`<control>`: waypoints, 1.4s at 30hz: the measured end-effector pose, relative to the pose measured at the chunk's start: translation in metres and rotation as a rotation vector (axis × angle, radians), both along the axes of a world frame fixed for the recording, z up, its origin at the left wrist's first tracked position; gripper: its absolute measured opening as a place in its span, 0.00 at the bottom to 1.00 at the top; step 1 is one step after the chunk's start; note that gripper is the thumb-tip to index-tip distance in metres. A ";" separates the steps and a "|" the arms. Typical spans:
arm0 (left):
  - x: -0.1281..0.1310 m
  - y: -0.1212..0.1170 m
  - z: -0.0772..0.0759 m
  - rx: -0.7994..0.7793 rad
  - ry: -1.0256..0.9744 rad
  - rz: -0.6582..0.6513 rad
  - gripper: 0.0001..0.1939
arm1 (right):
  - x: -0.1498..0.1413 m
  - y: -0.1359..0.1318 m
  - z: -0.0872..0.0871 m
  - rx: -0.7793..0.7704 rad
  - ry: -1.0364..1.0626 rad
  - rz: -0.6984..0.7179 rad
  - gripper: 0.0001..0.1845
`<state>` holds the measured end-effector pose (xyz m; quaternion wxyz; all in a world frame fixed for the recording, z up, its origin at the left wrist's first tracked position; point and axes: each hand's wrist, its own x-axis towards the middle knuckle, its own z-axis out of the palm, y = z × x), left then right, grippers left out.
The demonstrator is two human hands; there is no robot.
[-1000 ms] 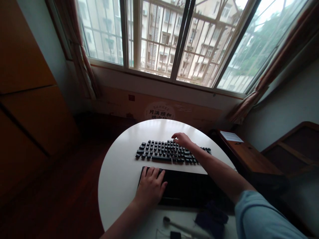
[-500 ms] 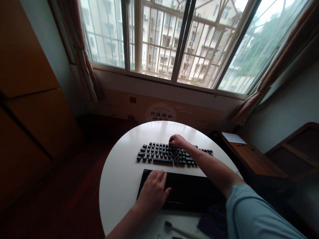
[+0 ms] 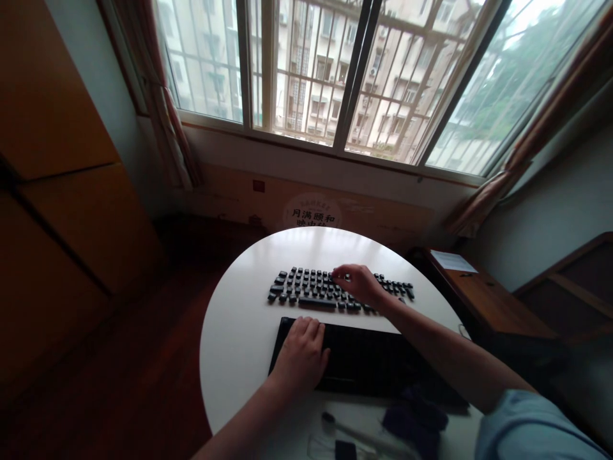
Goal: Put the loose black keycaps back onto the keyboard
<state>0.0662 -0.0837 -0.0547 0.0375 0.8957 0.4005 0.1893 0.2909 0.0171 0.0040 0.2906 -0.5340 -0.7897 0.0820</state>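
Rows of loose black keycaps [image 3: 306, 291] lie laid out on the round white table [image 3: 239, 338]. In front of them sits a bare black keyboard base [image 3: 373, 364]. My left hand [image 3: 302, 358] rests flat on the base's left end, fingers together and stretched out. My right hand [image 3: 358, 283] hovers over the middle of the keycap rows with its fingers curled down in a pinch on a keycap; what is between the fingertips is too small to make out clearly.
A brush [image 3: 354, 434], a dark cloth [image 3: 414, 421] and a small black object [image 3: 345, 449] lie at the table's near edge. A wooden side table with a paper sheet [image 3: 453, 260] stands right. A barred window [image 3: 335, 70] is ahead, wooden cabinets [image 3: 62, 191] left.
My right hand has drawn back from the far row of keycaps toward the middle rows. My left hand stays on the keyboard base. The view shifted slightly.
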 end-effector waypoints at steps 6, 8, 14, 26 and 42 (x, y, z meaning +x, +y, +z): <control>0.001 0.000 0.004 0.022 -0.039 -0.027 0.19 | -0.004 -0.082 -0.038 -0.191 0.098 0.125 0.12; 0.000 -0.001 0.003 0.049 -0.034 -0.028 0.21 | -0.005 -0.086 -0.046 -0.183 0.102 0.112 0.11; -0.001 -0.003 -0.002 0.100 0.014 -0.032 0.23 | -0.005 -0.078 -0.058 -0.097 0.063 0.115 0.09; -0.002 0.001 -0.009 0.108 -0.030 -0.035 0.22 | -0.015 -0.084 -0.047 -0.054 -0.283 0.115 0.09; 0.028 0.003 0.022 0.004 0.001 0.121 0.08 | 0.051 0.088 -0.011 -0.080 -0.229 -0.089 0.12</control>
